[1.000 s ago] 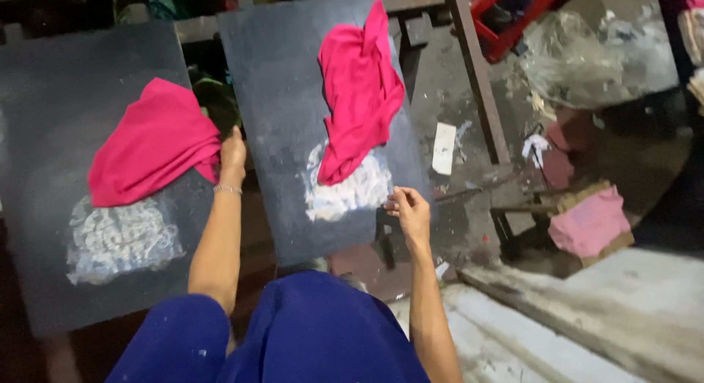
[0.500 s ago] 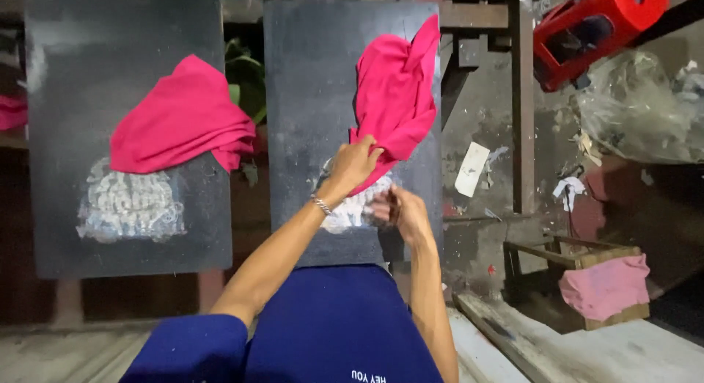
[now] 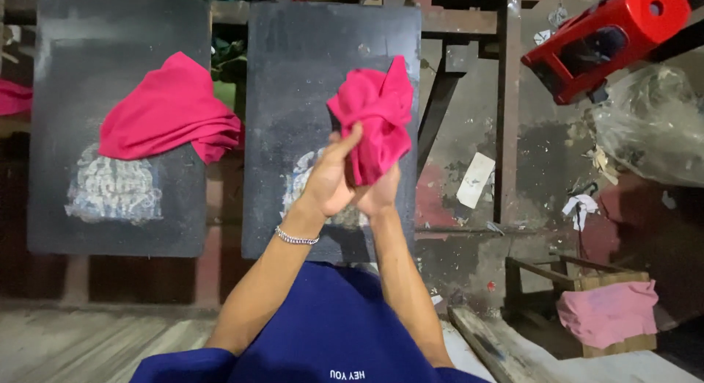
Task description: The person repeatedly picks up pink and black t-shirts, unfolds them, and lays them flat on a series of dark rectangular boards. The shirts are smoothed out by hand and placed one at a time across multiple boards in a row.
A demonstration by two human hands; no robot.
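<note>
Both hands hold a bunched pink cloth (image 3: 372, 119) in front of the right dark board (image 3: 293, 75). My left hand (image 3: 330, 179), with a silver bracelet at the wrist, presses against the cloth's lower left side. My right hand (image 3: 379, 197) grips the cloth from below, mostly hidden behind the left hand. A white printed patch (image 3: 299, 183) on this board shows beside my hands. A second pink cloth (image 3: 165, 111) lies on the left dark board (image 3: 117, 45) above another white patch (image 3: 114, 190).
A red plastic stool (image 3: 605, 42) lies tipped at the upper right. Crumpled clear plastic (image 3: 653, 126) sits below it. A lighter pink cloth (image 3: 605, 313) rests on a wooden box at the lower right. Metal frame bars (image 3: 502, 111) stand right of the boards.
My left hand left the left cloth and joined my right hand at the right board. Together they gathered the spread pink cloth into a bunch lifted off the board.
</note>
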